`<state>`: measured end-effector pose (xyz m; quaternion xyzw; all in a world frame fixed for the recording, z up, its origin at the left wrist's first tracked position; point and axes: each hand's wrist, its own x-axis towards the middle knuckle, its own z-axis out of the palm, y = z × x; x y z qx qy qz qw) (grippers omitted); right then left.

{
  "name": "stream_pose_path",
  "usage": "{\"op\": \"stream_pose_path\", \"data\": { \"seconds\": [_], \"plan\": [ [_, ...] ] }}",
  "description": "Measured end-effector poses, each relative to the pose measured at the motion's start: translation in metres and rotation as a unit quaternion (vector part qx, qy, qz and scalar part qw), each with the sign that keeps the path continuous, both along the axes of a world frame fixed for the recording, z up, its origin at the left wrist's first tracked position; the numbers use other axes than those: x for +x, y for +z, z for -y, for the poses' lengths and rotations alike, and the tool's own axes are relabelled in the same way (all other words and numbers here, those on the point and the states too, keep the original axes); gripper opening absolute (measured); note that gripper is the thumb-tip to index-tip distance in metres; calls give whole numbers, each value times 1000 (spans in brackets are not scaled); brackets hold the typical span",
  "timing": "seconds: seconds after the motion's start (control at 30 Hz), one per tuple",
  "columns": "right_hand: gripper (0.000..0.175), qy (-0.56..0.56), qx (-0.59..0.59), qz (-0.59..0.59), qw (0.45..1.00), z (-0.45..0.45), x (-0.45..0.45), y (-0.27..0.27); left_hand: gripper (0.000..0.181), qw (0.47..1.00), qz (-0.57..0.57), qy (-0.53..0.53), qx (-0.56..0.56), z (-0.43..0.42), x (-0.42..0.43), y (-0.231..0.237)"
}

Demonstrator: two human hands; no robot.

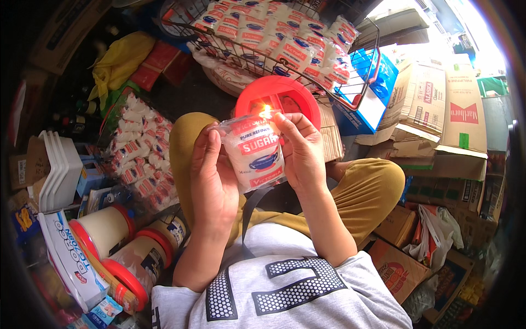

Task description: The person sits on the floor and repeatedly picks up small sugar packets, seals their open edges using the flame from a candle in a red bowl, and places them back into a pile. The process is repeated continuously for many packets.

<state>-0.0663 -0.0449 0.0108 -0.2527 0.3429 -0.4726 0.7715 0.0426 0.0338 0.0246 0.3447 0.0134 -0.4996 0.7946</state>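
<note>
A small plastic bag of white sugar [257, 154] is held upright between my two hands. My left hand [215, 172] pinches the bag's top left corner between thumb and fingers. With thumb and fingers, my right hand [302, 144] grips the top right corner. A small bright flame [267, 110] burns at the bag's top edge, near my right fingertips; what it burns on is hidden. Behind the bag lies a round red plastic lid or stool top [306, 94]. Many similar sugar bags [294, 53] fill a wire basket [372, 74] beyond it.
A clear sack of small sugar packs [141, 152] stands left of my knee. Tubs with red lids [135, 259] and a stack of white trays [61, 172] are at the left. Flattened cardboard boxes [460, 111] lean at the right, above a plastic bag [439, 234].
</note>
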Motion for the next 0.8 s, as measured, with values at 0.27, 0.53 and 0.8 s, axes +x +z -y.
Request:
{"op": "stream_pose_path", "data": {
  "seconds": [0.27, 0.53, 0.8],
  "plan": [
    [15, 7, -11, -52, 999, -18, 5, 17, 16, 999, 22, -40, 15, -10, -1, 11],
    [34, 160, 8, -18, 987, -39, -20, 27, 10, 972, 200, -120, -26, -32, -11, 16],
    [27, 151, -255, -246, 923, -51, -65, 31, 40, 975, 118, -185, -29, -36, -30, 16]
  ]
}}
